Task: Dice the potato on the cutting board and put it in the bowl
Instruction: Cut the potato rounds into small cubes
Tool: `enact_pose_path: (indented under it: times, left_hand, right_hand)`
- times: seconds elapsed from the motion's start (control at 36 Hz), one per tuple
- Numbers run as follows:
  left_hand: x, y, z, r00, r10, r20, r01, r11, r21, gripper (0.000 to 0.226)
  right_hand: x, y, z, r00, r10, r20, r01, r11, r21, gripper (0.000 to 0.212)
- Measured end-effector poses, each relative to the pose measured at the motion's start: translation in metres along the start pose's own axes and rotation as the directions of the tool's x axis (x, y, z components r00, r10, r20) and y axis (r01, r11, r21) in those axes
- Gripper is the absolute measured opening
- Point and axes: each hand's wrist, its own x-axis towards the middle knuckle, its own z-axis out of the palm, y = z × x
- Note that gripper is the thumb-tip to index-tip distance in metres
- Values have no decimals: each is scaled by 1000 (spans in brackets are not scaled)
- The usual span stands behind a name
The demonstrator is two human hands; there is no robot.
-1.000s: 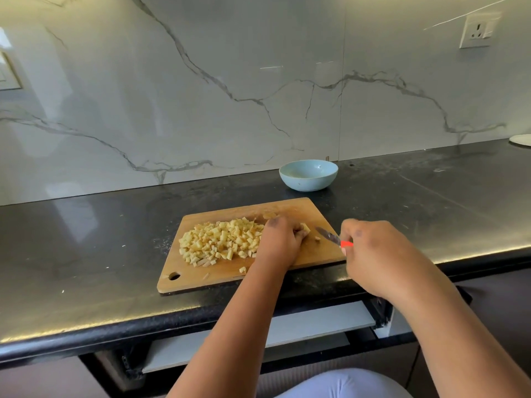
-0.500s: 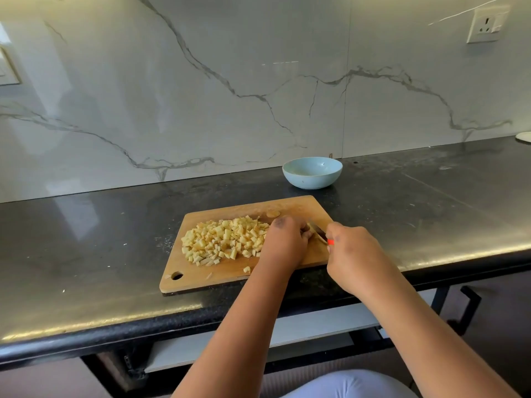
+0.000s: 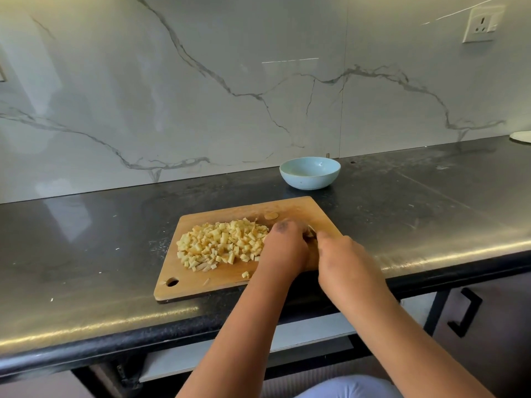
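A wooden cutting board (image 3: 301, 209) lies on the black counter with a heap of diced potato (image 3: 221, 245) on its left half. A round potato slice (image 3: 271, 216) sits near the far edge, and one loose cube (image 3: 245, 274) lies near the front. My left hand (image 3: 283, 248) is curled over a small potato piece (image 3: 309, 232) right of the heap. My right hand (image 3: 344, 262) is close against it, fingers curled round the knife, which the hands almost fully hide. The pale blue bowl (image 3: 310, 172) stands beyond the board with nothing visible inside.
The black counter (image 3: 86, 239) stretches left and right, backed by a marble wall. A white dish edge (image 3: 521, 136) shows at far right, with a wall socket (image 3: 482, 25) above it. Below the counter is a drawer with a black handle (image 3: 465, 314).
My right hand has moved left with the knife, from the board's right edge to right beside my left hand. The blade and red handle are now hidden. The left hand stays put.
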Motion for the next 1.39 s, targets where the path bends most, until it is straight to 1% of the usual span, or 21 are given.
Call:
enact_pose_path:
  times: [0.08, 0.22, 0.36, 0.42, 0.5, 0.75, 0.83, 0.89, 0.94, 1.0, 1.14, 1.19, 1.25, 1.33, 1.39]
  left_hand:
    - [0, 0, -1, 1000, 14, 20, -14, 1000, 28, 22]
    - [1, -4, 1, 999, 1, 39, -1, 1000, -11, 35]
    - [0, -10, 3, 1000, 4, 4, -4, 999, -51, 37]
    - [-1, -11, 3, 1000, 3, 0, -3, 998, -58, 37]
    - [0, -12, 3, 1000, 7, 7, -7, 999, -48, 37]
    - [1, -10, 3, 1000, -1, 17, 1, 1000, -16, 33]
    - [-1, -10, 4, 1000, -3, 10, 3, 1000, -18, 33]
    - [-3, -10, 4, 1000, 18, -2, -18, 1000, -2, 28]
    - [-6, -8, 3, 999, 48, -13, -48, 998, 28, 21]
    - [-7, -7, 2, 997, 78, -3, -78, 996, 47, 26]
    - [-5, -10, 3, 997, 79, 10, -79, 995, 54, 36]
    - [-6, -8, 3, 998, 69, 10, -70, 997, 42, 33]
    - [-7, -6, 3, 999, 47, 4, -47, 999, 0, 28]
    - [-8, -7, 4, 1000, 20, 4, -20, 1000, -21, 24]
    - [-8, -7, 2, 1000, 20, 2, -20, 999, -36, 24]
  right_hand:
    - [6, -4, 5, 999, -23, 23, 23, 1000, -1, 21]
    - [-1, 10, -18, 996, 0, 92, -5, 999, 48, 18]
    - [-10, 32, -34, 993, -15, 121, 12, 999, 31, 13]
    - [-11, 33, -38, 996, -24, 88, 20, 999, 42, 10]
    - [-12, 28, -38, 1000, -22, 19, 21, 997, 68, 12]
    - [-17, 6, -28, 999, -8, 49, 6, 999, 41, 23]
    - [-18, 2, -25, 999, -19, 37, 18, 999, 37, 21]
    - [-18, -3, -20, 1000, -20, 19, 19, 1000, 21, 17]
    - [-17, -8, -11, 1000, -25, 8, 25, 1000, -14, 20]
    - [-12, -13, -1, 999, -41, 6, 41, 998, -39, 24]
    - [0, -14, 4, 999, -24, 46, 25, 999, -20, 23]
    - [-2, -12, -1, 997, -27, 70, 27, 1000, -7, 21]
    - [-9, -8, -11, 996, -24, 89, 24, 1000, -2, 14]
    - [-20, 2, -31, 993, -4, 119, 6, 1000, -19, 22]
    - [-25, 10, -42, 991, 8, 134, -7, 1000, -7, 16]
